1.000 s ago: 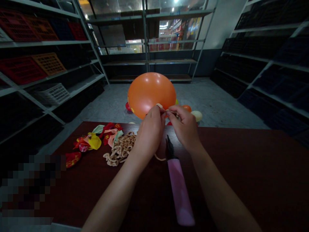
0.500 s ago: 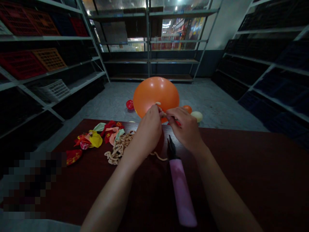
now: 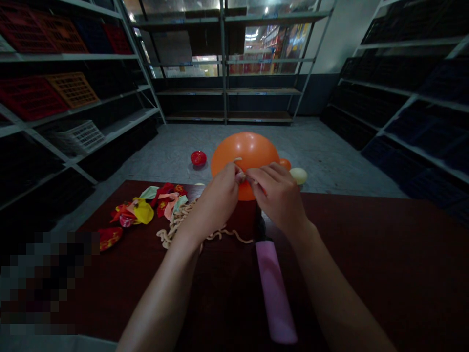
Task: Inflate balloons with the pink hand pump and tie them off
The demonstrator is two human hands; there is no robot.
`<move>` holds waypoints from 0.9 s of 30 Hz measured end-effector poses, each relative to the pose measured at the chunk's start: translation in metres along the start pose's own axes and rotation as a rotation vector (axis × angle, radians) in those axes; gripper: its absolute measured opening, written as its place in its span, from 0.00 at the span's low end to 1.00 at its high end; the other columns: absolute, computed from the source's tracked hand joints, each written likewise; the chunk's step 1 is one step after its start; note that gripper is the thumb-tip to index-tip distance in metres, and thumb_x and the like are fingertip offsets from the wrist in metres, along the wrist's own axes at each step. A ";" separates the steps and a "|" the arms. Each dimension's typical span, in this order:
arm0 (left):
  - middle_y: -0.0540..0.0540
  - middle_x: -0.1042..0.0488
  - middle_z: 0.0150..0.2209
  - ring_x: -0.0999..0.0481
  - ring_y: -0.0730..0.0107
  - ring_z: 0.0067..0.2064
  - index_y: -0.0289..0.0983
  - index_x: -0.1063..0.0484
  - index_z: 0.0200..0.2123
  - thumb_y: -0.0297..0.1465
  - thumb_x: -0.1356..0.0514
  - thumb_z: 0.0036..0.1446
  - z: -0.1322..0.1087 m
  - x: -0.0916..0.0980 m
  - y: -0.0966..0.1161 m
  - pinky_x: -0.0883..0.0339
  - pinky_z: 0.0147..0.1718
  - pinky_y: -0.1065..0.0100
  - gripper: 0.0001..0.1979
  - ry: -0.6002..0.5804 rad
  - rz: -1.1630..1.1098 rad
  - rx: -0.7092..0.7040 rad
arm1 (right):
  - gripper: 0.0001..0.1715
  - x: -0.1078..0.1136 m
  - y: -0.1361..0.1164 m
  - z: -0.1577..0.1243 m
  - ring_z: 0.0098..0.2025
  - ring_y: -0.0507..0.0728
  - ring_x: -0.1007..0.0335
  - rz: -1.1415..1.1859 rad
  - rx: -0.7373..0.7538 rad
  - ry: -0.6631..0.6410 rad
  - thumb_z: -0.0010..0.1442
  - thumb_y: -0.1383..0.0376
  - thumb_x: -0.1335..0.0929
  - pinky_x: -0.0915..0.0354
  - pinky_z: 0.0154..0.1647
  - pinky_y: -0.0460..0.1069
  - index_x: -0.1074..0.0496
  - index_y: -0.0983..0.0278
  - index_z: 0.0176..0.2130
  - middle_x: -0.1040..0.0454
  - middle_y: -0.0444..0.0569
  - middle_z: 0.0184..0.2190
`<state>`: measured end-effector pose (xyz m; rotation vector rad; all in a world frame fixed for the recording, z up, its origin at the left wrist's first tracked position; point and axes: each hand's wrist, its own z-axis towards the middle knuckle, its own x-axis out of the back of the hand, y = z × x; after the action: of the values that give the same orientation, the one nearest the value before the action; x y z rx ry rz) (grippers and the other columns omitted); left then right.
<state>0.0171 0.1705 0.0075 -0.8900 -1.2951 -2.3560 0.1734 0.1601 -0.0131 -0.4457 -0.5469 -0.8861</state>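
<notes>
A large, inflated orange balloon (image 3: 246,146) is just beyond my hands, its neck hidden by my fingers. My left hand (image 3: 222,193) is closed in a pinch, and a short end of beige cord (image 3: 238,159) pokes up above it. Against its fingertips, my right hand (image 3: 276,193) pinches too, at what seems to be the balloon's neck; the exact grip is hidden. Beneath my left wrist lies a tangled pile of the same beige cord (image 3: 176,222), with one strand trailing right. Below my right hand rests a pink hand pump (image 3: 275,293), its black nozzle partly covered.
Limp balloons (image 3: 143,210) in red, yellow and pale green lie at the left of the dark table (image 3: 366,254). On the floor (image 3: 176,146) beyond are a red balloon (image 3: 198,158), a small orange one and a cream one (image 3: 299,176). Shelves with crates (image 3: 73,89) surround the room.
The orange balloon has sunk lower and shifted slightly right, uncovering more of the red balloon. My hands have shifted slightly; my right one now covers the pump's nozzle tip.
</notes>
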 end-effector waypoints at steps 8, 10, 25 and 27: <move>0.44 0.30 0.34 0.29 0.66 0.36 0.37 0.38 0.37 0.27 0.52 0.67 0.002 -0.006 0.003 0.33 0.36 0.63 0.06 0.075 -0.052 0.030 | 0.09 -0.005 -0.008 0.000 0.34 0.55 0.30 0.027 -0.063 0.159 0.63 0.69 0.35 0.37 0.44 0.54 0.25 0.60 0.37 0.23 0.45 0.29; 0.44 0.29 0.34 0.29 0.66 0.36 0.37 0.38 0.37 0.27 0.52 0.67 0.002 -0.008 0.005 0.33 0.37 0.63 0.06 0.098 -0.073 0.011 | 0.07 -0.006 -0.009 0.001 0.33 0.55 0.30 0.080 -0.122 0.219 0.61 0.70 0.34 0.36 0.42 0.53 0.26 0.61 0.33 0.23 0.44 0.28; 0.42 0.27 0.40 0.25 0.65 0.42 0.36 0.38 0.43 0.26 0.44 0.63 0.000 -0.001 0.008 0.30 0.42 0.62 0.06 0.143 0.088 -0.104 | 0.07 -0.004 -0.011 0.003 0.35 0.53 0.26 0.345 -0.287 0.249 0.59 0.71 0.34 0.32 0.39 0.51 0.26 0.61 0.35 0.22 0.45 0.32; 0.42 0.26 0.39 0.24 0.64 0.41 0.36 0.38 0.42 0.26 0.43 0.63 0.000 0.000 0.008 0.29 0.41 0.62 0.06 0.156 0.109 -0.095 | 0.07 -0.004 -0.011 0.003 0.36 0.54 0.26 0.330 -0.255 0.224 0.60 0.70 0.35 0.32 0.40 0.52 0.27 0.61 0.36 0.22 0.46 0.33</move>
<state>0.0218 0.1662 0.0126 -0.7663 -1.0560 -2.3650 0.1612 0.1579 -0.0121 -0.6386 -0.1462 -0.6773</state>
